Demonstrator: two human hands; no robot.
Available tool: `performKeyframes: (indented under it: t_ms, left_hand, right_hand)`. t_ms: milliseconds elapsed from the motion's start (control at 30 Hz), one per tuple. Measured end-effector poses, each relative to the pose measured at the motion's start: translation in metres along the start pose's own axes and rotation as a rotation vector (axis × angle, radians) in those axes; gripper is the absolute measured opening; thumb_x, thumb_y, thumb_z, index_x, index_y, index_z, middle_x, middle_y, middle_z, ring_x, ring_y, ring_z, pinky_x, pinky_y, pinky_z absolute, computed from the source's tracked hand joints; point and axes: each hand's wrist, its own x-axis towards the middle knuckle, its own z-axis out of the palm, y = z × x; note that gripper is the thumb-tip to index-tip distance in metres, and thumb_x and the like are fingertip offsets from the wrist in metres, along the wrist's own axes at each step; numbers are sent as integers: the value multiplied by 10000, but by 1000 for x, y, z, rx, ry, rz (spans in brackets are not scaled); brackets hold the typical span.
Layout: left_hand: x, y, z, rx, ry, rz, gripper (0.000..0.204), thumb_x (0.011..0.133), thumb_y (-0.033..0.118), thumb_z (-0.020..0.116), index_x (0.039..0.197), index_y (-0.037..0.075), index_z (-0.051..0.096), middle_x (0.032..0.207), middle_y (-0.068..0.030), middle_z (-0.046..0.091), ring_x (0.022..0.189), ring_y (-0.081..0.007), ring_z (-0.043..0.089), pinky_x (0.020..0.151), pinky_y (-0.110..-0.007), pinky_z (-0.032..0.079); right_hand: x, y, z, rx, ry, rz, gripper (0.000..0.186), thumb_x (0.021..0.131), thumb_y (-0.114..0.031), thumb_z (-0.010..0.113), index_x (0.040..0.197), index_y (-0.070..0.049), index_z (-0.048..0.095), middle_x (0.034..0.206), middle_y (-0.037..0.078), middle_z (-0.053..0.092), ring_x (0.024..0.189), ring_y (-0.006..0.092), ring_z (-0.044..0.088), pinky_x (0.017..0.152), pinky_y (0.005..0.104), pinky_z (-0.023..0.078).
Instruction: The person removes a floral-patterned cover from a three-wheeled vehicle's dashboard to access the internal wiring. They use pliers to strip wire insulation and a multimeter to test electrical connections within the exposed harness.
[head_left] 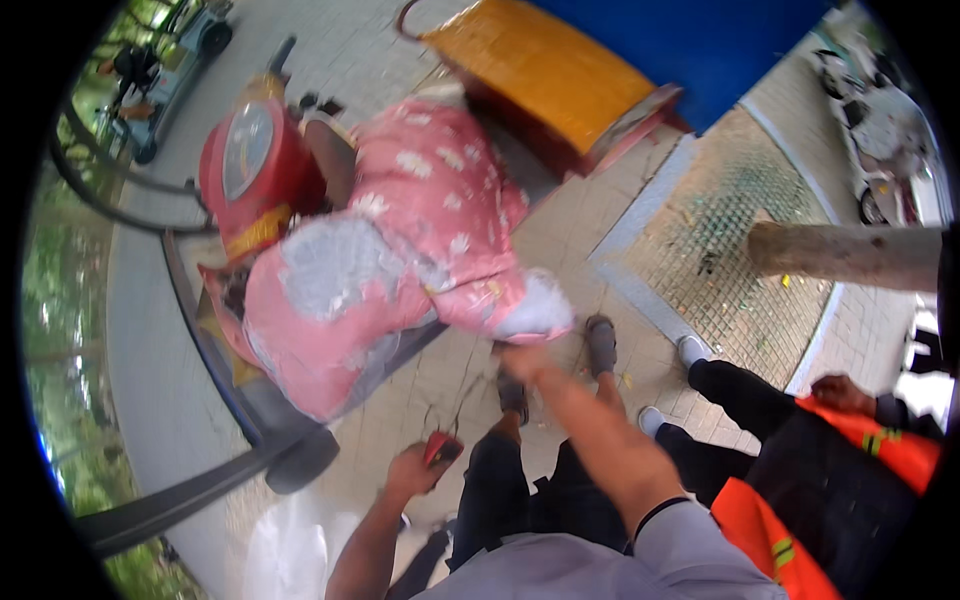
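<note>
I see the right arm reaching forward, nearly straight, its right hand (522, 362) below and to the right of the red console (245, 150), at the near corner of the pink cover (430, 190). The left arm is bent; the left hand (408, 472), well below the console, has its fingers closed around a small red object (441, 449).

Blur smears the right fingertips: I cannot tell whether they are apart, together or pinching cloth. The left grip hides part of the red object, so I cannot make out what it is. The cover hides much of the floor beside the console.

The cover drapes just right of the console and below it, bunched and puffy, pink with white flowers; pale grey patches show on its nearer folds.
</note>
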Motion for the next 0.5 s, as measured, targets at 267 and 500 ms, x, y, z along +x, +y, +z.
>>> performKeyframes:
  t_ms: [267, 500]
  left_hand:
    - [118, 92, 99, 13, 159, 155, 518, 817, 489, 765, 1044, 38, 650, 960, -204, 712, 935, -378, 716, 801, -502, 560]
    - [227, 134, 149, -167, -131, 187, 494, 798, 454, 797, 1040, 38, 682, 1002, -207, 730, 958, -381, 716, 831, -470, 557]
  right_hand:
    - [134, -150, -221, 629, 206, -127, 212, 877, 12, 573, 1075, -22, 641, 872, 56, 678, 680, 121, 596, 582, 277, 467]
    - [167, -126, -210, 699, 173, -389, 141, 869, -3, 638, 996, -55, 605, 727, -11, 573, 542, 69, 458, 478, 228, 332]
